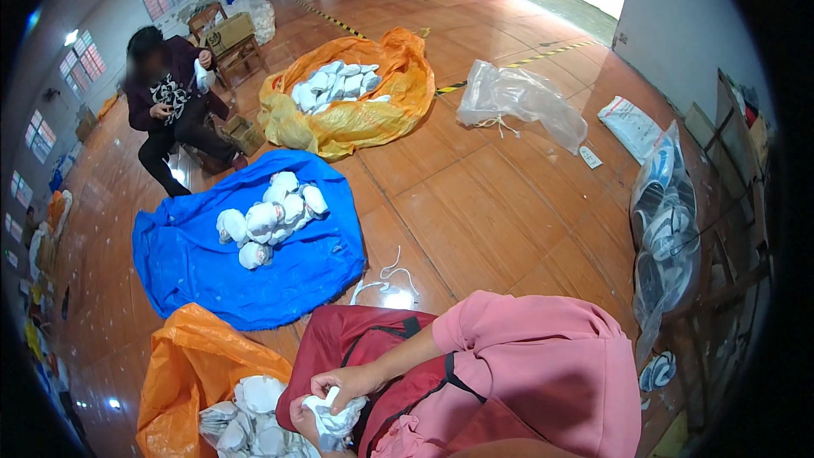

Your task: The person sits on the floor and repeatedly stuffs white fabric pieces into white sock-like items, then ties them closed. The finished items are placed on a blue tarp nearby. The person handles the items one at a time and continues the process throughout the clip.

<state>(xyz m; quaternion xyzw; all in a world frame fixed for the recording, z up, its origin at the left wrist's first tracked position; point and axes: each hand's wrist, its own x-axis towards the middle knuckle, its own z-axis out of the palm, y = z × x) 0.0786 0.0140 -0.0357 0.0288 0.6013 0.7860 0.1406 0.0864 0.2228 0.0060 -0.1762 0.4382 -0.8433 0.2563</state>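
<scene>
— Head view first: how far along are you?

— Partway, by my reckoning. A heap of finished white bundles (270, 222) lies on the blue sheet (212, 276) on the floor, and another heap sits in the yellow-orange bag (373, 114) farther off. Beside my lap the orange bag (191, 365) holds a good many white pieces (246, 420) that look loose, so I judge plenty is left.

— And what's in your hands?

— One white cloth piece (335, 420), low in the picture over my red apron. My right hand (346, 382) pinches its top edge with fingers closed on it; my left hand (303, 414) is underneath, gripping the bunched part. Both grips are narrow and full of fabric.

— How does it look?

— Soft, crumpled, thin white material, gathered into a wad, not yet as round as those on the blue sheet. I can't tell its exact shape, it's half hidden by my fingers.

— Anyone else about?

— A seated person (170, 106) in dark clothes across the floor, holding something white.
</scene>
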